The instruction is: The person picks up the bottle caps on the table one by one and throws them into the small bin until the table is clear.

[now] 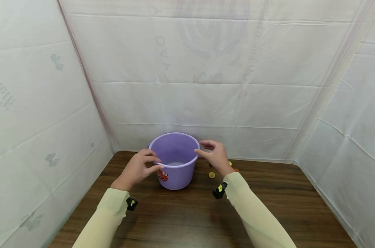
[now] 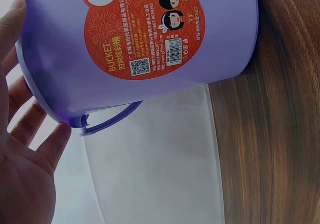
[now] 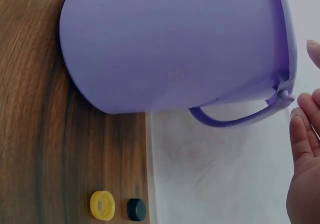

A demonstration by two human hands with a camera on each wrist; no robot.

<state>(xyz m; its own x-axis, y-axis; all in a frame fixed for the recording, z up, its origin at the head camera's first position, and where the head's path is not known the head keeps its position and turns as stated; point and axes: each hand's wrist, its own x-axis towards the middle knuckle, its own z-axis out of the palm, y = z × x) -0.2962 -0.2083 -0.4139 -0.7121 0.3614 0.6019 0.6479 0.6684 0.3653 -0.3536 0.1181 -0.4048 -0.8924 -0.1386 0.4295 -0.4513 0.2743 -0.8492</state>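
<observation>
A purple bucket (image 1: 178, 177) stands upright on the wooden table, a red label (image 2: 145, 31) on its side. My left hand (image 1: 137, 168) is at the near left of its rim, the thumb over the edge and the fingers reaching behind it, pinching the rim. At the right of the rim is my right hand (image 1: 216, 156), thumb and fingers spread apart. In the right wrist view its fingertips (image 3: 297, 114) are beside the handle joint, with a narrow gap between thumb and rim. The purple handle (image 3: 230, 121) hangs down the bucket's far side.
On the table (image 1: 175, 220), right of the bucket, lie a yellow bottle cap (image 1: 211, 175) and a dark cap (image 3: 136, 209). Another yellow piece (image 1: 230, 163) and an orange one (image 1: 236, 170) show beside the right wrist. White sheeting (image 1: 206, 103) walls the back and sides.
</observation>
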